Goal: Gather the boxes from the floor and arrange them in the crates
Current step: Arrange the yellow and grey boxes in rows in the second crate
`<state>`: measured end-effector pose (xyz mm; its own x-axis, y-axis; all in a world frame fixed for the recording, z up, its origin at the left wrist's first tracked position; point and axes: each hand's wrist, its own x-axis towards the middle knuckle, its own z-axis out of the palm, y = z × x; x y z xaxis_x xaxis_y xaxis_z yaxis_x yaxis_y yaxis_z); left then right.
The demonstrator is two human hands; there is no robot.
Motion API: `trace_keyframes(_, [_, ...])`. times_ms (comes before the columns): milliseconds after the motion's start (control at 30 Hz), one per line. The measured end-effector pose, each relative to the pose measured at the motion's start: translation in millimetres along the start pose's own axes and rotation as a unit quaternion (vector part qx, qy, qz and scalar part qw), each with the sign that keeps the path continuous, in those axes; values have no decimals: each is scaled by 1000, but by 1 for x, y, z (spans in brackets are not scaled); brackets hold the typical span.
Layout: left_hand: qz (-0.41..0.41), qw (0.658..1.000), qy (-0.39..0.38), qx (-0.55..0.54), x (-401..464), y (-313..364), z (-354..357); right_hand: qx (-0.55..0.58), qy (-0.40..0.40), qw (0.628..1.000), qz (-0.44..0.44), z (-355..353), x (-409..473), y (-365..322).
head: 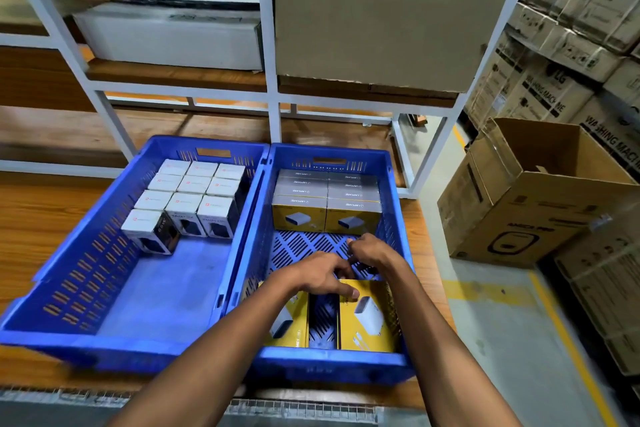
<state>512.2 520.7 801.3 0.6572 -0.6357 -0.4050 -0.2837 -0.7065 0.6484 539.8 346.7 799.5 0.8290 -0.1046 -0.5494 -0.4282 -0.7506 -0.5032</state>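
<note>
Two blue crates side by side, frame centre. Left crate (86,274): white boxes (194,198) at back. Right crate (332,362): yellow boxes (327,208) at back; left hand (320,276) and right hand (370,250) over yellow box (367,315) near front.

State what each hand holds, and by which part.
Left hand grips the near yellow box by its top edge. Right hand: cannot tell.

A wooden shelf (31,218) carries two blue crates, the left crate (86,288) touching the right crate (398,253).
</note>
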Motion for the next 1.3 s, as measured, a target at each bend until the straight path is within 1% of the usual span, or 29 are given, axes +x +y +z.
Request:
trace_keyframes(133, [-11, 1000, -4, -18, 1, -4, 6, 27, -10, 1000, -4, 0, -9, 5])
trace_keyframes(200, [-12, 1000, -2, -25, 3, -3, 7, 40, 3, 999, -5, -1, -12, 7])
trace_keyframes(333, [0, 998, 27, -64, 2, 1, 5, 63, 40, 997, -2, -2, -18, 6])
trace_keyframes(400, [-7, 993, 19, -113, 2, -1, 6, 73, 51, 996, -9, -3, -22, 4])
trace_keyframes(467, [-15, 977, 4, -212, 1, -2, 5, 102, 57, 993, -22, -6, -22, 3])
trace_keyframes(533, [-10, 959, 21, -283, 0, -5, 1, 141, 70, 986, -52, -9, -24, 3])
trace_keyframes(633, [-21, 934, 81, -348, -4, -9, -7, 204, 119, 964, -124, -9, -33, 4])
trace_keyframes(700, [-35, 905, 144, -399, -2, -15, -10, 242, 145, 947, -154, -10, -38, 5])
trace_keyframes(767, [-52, 870, 220, -438, 0, -22, -17, 268, 132, 943, -149, -11, -42, 6])
trace_keyframes(833, [-67, 835, 289, -464, 0, -24, -23, 285, 97, 946, -121, -11, -44, 6])
trace_keyframes(900, [-76, 804, 337, -484, -3, -22, -29, 332, 42, 938, -95, -12, -47, 5])
trace_keyframes(967, [-81, 784, 367, -494, -5, -20, -32, 377, -6, 922, -85, -13, -48, 4])
trace_keyframes(1033, [-84, 771, 384, -501, -8, -19, -34, 406, -28, 909, -91, -15, -47, 4])
trace_keyframes(1133, [-93, 762, 390, -508, -11, -21, -36, 488, -41, 867, -93, -21, -52, 4])
trace_keyframes(1167, [-91, 758, 389, -515, -11, -23, -37, 498, -41, 861, -99, -23, -55, 4])
trace_keyframes(1233, [-82, 759, 384, -520, -12, -23, -38, 519, -30, 845, -122, -28, -60, 6])
trace_keyframes(1300, [-67, 767, 374, -517, -13, -22, -40, 558, -17, 818, -142, -31, -60, 7])
